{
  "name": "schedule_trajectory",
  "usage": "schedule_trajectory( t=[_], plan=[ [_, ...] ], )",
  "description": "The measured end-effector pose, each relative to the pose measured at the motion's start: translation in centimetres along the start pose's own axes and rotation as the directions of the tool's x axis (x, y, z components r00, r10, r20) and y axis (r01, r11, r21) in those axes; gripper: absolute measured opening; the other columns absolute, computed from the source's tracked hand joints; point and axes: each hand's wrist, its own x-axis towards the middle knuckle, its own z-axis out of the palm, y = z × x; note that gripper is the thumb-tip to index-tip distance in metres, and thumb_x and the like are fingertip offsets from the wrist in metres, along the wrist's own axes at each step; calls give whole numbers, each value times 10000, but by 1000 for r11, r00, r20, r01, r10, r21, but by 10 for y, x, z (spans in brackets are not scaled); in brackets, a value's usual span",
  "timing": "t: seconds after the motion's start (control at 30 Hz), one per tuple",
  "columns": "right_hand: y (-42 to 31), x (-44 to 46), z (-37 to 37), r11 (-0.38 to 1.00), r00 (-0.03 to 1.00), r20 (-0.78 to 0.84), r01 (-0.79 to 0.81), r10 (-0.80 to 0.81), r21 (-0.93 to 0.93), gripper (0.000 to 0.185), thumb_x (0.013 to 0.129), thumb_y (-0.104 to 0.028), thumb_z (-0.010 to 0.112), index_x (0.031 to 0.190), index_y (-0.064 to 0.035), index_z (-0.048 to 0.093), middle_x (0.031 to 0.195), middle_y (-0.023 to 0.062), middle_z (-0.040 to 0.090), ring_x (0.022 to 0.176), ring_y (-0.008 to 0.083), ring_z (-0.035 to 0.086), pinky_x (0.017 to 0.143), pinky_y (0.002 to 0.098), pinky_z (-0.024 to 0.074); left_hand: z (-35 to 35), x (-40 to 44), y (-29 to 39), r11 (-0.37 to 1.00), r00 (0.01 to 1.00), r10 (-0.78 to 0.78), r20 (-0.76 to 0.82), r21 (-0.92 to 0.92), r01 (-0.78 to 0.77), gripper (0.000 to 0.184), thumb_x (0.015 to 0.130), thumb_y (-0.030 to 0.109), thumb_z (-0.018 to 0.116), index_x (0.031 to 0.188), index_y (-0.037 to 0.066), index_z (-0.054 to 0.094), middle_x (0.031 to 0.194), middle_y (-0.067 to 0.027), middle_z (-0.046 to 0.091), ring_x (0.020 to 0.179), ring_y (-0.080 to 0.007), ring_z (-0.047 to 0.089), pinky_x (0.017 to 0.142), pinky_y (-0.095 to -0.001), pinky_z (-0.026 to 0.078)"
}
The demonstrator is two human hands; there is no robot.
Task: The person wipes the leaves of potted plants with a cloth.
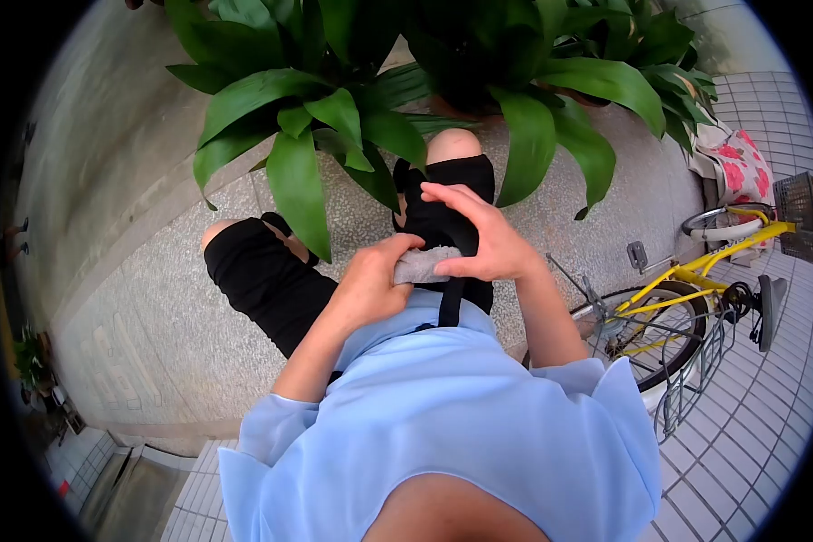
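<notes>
A small grey cloth, folded or bunched, lies between my hands above my lap. My left hand is closed on its left end, with the fingers wrapped round it. At the cloth's right end is my right hand, its thumb against the cloth and its fingers stretched out and spread apart from the thumb. Below the cloth a black strap runs over my light blue shirt. My knees in black trousers are bent beneath my hands.
Potted plants with broad green leaves hang over the speckled stone floor ahead of me. To the right, a yellow bicycle stands on white tiles. Behind it is a flowered bag.
</notes>
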Motion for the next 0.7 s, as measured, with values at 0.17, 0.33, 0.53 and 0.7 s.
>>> schedule_trajectory(
  t=[0.17,0.33,0.53,0.7],
  plan=[
    [-3,-5,19,988,991,107,-95,82,122,692,707,-217,786,1315,-26,516,1154,170,637,1042,301,627,925,371,483,-2,5,2,994,993,14,-115,-110,-27,541,642,-39,724,1160,29,583,1066,-137,619,974,-299,627,871,-373,495],
    [-2,-22,-23,977,978,0,-209,209,-40,381,802,-111,695,1164,-14,624,961,96,676,872,191,652,789,298,506,25,1,-2,980,918,200,-343,58,-192,615,692,127,812,1228,15,534,1282,-169,473,1130,-317,540,906,-373,474],
    [-12,-50,-42,915,759,-570,-81,314,396,355,889,-140,659,1188,7,537,1065,59,616,956,125,570,868,265,450,39,2,-17,952,939,-62,337,-261,157,826,717,315,838,1362,-10,437,1124,-144,591,1024,-229,592,895,-354,487],
    [-9,-54,-43,979,644,-737,-133,206,157,316,884,-133,667,1138,-14,520,1053,52,578,941,113,542,851,257,439,75,2,-26,873,820,7,572,-403,274,552,818,148,749,1283,-23,505,891,-22,615,819,-90,570,772,-242,468]
  ],
)
